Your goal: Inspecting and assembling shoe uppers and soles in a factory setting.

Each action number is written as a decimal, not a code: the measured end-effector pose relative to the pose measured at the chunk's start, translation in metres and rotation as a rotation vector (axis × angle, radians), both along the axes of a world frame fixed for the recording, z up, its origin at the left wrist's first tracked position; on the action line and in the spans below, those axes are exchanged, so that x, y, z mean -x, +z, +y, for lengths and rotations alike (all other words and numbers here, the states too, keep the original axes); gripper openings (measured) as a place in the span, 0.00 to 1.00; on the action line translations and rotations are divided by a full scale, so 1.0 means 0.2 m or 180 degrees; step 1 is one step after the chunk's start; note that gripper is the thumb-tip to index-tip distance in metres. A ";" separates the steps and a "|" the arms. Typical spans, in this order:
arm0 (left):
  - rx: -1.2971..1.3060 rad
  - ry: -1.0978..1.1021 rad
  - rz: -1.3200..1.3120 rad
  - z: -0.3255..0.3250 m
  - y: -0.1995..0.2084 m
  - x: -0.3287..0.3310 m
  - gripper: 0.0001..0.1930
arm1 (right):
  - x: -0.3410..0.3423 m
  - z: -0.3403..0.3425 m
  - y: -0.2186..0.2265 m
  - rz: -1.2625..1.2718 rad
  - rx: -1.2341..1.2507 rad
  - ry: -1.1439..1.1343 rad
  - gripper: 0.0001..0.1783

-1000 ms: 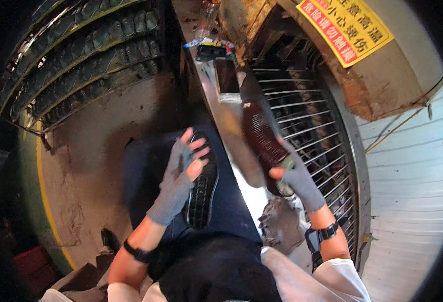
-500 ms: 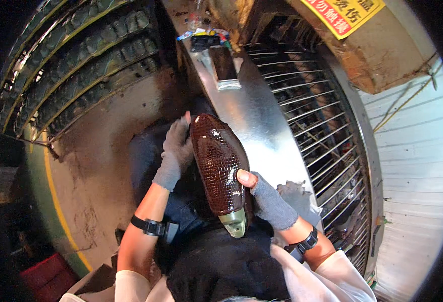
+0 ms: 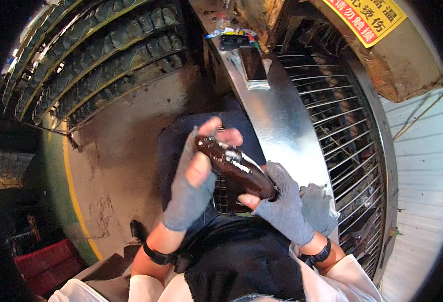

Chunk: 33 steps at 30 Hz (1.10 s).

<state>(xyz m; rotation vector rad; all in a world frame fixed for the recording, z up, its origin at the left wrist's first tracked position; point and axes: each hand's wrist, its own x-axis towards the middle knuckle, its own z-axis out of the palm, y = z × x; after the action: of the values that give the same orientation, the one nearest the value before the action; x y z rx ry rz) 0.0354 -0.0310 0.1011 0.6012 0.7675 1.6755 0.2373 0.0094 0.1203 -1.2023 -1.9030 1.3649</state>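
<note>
A glossy dark brown shoe upper (image 3: 241, 171) with a crocodile-like grain lies tilted on its side between my hands, above my lap. My left hand (image 3: 194, 176), in a grey fingerless glove, is closed around its upper left end, thumb on the near side and blurred fingertips over the far side. At the lower right end, my right hand (image 3: 284, 201), gloved the same way, grips it with the thumb underneath. The green last seen inside the upper earlier is mostly hidden now.
A shiny metal ledge (image 3: 282, 126) runs along my right, with a dark block (image 3: 252, 64) and a grey rag (image 3: 318, 206) on it. Beyond are metal bars (image 3: 337, 131). A rack of shoe lasts (image 3: 106, 50) stands far left. A red box (image 3: 50, 267) is low left.
The shoe upper has turned from sole-down and upright in view to its side. My left hand has moved from beside the toe to grip around it. The view has shifted left.
</note>
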 end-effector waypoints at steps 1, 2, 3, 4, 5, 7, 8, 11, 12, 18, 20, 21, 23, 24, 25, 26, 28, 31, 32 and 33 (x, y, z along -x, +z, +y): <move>-0.0014 -0.0027 0.0386 -0.04 0.01 -0.01 0.41 | 0.00 -0.03 0.00 -0.0215 -0.0506 0.0140 0.34; 0.0071 -0.0011 0.0377 -0.06 0.01 -0.02 0.42 | -0.01 -0.05 -0.04 -0.0086 -0.0447 0.0137 0.39; 0.0158 0.0003 0.0351 -0.08 0.00 -0.03 0.44 | -0.01 -0.08 -0.05 -0.0085 -0.0395 0.0144 0.39; 0.0212 0.0007 0.0350 -0.10 -0.01 -0.04 0.44 | -0.02 -0.10 -0.06 -0.0125 -0.0402 0.0223 0.40; 0.0160 0.0073 0.0380 -0.12 -0.03 -0.04 0.43 | -0.02 -0.12 -0.07 -0.0165 -0.0409 0.0304 0.41; 0.0134 0.0126 0.0423 -0.13 -0.04 -0.05 0.42 | -0.01 -0.12 -0.06 -0.0244 -0.0480 0.0337 0.42; 0.0184 0.0191 0.0455 -0.14 -0.02 -0.05 0.41 | -0.01 -0.12 -0.06 -0.0328 -0.0593 0.0373 0.43; 0.0314 0.0301 0.0425 -0.15 -0.01 -0.06 0.36 | 0.00 -0.13 -0.09 -0.0337 -0.0578 0.0348 0.43; 0.0402 0.0329 0.0327 -0.16 0.00 -0.07 0.35 | 0.00 -0.13 -0.09 -0.0341 -0.0559 0.0356 0.43; 0.0490 0.0106 0.1185 -0.07 -0.03 -0.05 0.24 | -0.08 -0.05 -0.15 -0.0068 0.0333 0.0276 0.36; 0.0309 0.0011 0.1000 0.02 -0.11 0.00 0.28 | -0.11 0.01 -0.12 0.0686 0.1385 0.0073 0.35; 0.0262 -0.0027 0.1033 0.07 -0.16 0.07 0.29 | -0.10 0.07 -0.07 0.1002 0.1800 0.0087 0.35; 0.1330 0.0500 0.3656 0.20 -0.32 0.17 0.29 | -0.14 0.13 -0.05 0.1329 0.2321 -0.0070 0.36; 0.1235 0.0513 0.3592 0.21 -0.48 0.20 0.29 | -0.14 0.15 -0.06 0.1537 0.2553 -0.0238 0.36; 0.1315 0.0664 0.4573 0.20 -0.65 0.23 0.27 | -0.13 0.16 -0.07 0.1764 0.2812 -0.0360 0.36; 0.1379 0.0821 0.5541 0.21 -0.72 0.25 0.25 | -0.14 0.17 -0.08 0.1730 0.2729 -0.0360 0.36; 0.1187 0.0652 0.4701 0.24 -0.68 0.27 0.25 | -0.17 0.18 -0.12 0.1788 0.2782 -0.0450 0.42; 0.1260 0.0045 0.1073 0.25 -0.41 0.23 0.25 | -0.16 0.18 -0.11 0.1808 0.2921 -0.0475 0.46; 0.0984 -0.0370 0.0702 0.26 -0.39 0.25 0.25 | -0.14 0.18 -0.11 0.1697 0.2872 -0.0294 0.48; 0.0712 -0.0754 0.0337 0.26 -0.38 0.29 0.25 | -0.10 0.18 -0.12 0.1694 0.2952 -0.0238 0.48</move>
<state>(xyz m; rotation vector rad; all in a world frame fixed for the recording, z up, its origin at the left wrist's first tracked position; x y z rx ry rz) -0.0221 0.0217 0.0253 0.6012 0.9091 1.3290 0.2572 0.0450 0.0958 -1.0778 -0.8318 2.3377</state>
